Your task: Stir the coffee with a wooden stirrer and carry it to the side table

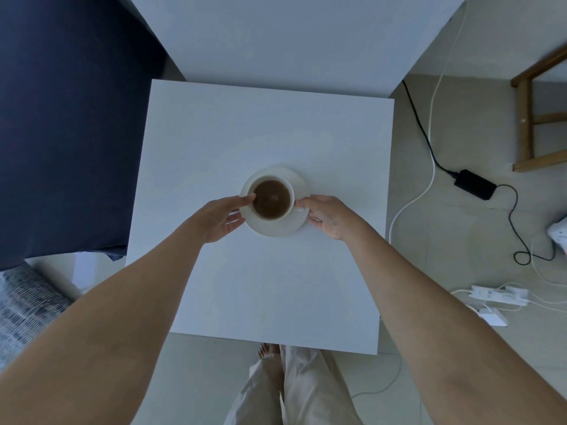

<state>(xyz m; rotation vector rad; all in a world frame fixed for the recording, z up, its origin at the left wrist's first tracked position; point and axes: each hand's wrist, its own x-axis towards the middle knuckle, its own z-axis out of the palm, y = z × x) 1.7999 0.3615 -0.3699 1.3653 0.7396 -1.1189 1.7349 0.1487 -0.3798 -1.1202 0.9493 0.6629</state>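
Note:
A white cup [271, 194] full of brown coffee stands on a white saucer [277, 227] near the middle of a square white side table [214, 133]. My left hand [218, 218] holds the saucer's left rim, thumb touching the cup's edge. My right hand [328, 216] grips the saucer's right rim beside the cup handle. No wooden stirrer is visible.
A dark blue bed [61, 118] lies left of the table. A white wall column [291, 35] stands behind it. On the floor to the right are a black power adapter [474, 184] with cables, a white power strip [498, 294] and a wooden stool [540, 111].

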